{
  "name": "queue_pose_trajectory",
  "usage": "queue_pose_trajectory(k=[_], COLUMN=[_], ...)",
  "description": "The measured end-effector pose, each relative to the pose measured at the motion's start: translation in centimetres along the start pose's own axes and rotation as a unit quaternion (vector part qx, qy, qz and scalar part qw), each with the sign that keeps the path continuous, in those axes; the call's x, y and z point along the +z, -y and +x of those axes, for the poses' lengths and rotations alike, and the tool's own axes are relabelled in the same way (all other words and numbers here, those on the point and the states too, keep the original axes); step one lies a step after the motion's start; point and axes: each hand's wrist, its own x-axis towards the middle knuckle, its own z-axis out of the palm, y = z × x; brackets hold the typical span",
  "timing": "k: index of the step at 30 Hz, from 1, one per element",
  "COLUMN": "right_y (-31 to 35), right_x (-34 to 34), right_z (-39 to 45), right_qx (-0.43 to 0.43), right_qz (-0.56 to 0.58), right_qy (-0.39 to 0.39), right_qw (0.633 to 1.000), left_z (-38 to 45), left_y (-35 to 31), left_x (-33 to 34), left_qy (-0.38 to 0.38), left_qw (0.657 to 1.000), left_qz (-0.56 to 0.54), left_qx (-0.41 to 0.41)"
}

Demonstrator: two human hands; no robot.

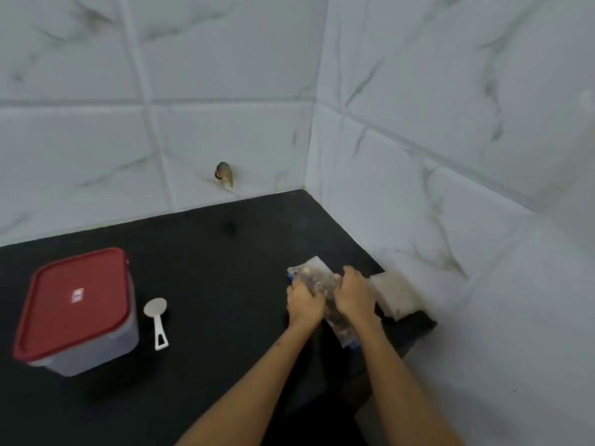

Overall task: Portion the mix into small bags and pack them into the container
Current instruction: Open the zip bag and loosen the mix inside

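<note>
A clear bag of mix is being held over the black counter, over by the right-hand tiled wall. It's gripped by both hands at once: the left hand is curled around its left side, and the right hand is clamped over the right side, fingers bent down onto the plastic. The bag looks scrunched between them, and a blue strip can be made out at its lower end and at the left edge. Whether it's been opened can't be told, too blurry.

Just to the right of the hands, a stack of small see-through bags is lying flat on the counter, close to the wall.

Well off to the left, the container is sitting with its red lid on. A white scoop is laid just beside it, bowl end pointing away, handle toward the camera.
</note>
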Motion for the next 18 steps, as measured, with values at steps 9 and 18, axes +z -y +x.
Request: queue_pose_trajectory(k=[9,18], right_y=[-2.1,-1.2], right_x=[1.8,1.6], right_z=[0.3,2.5], right_qx=[0.037,0.158], right_qz=[-0.039,0.063], right_qy=[0.066,0.115], right_qw=[0.996,0.979], left_z=[0.3,0.7], left_y=[1.0,1.5], left_x=[2.3,2.4], left_qy=[-0.024,-0.047], left_qw=[0.998,0.985], left_qz=[-0.043,-0.145], left_qx=[-0.045,-0.077])
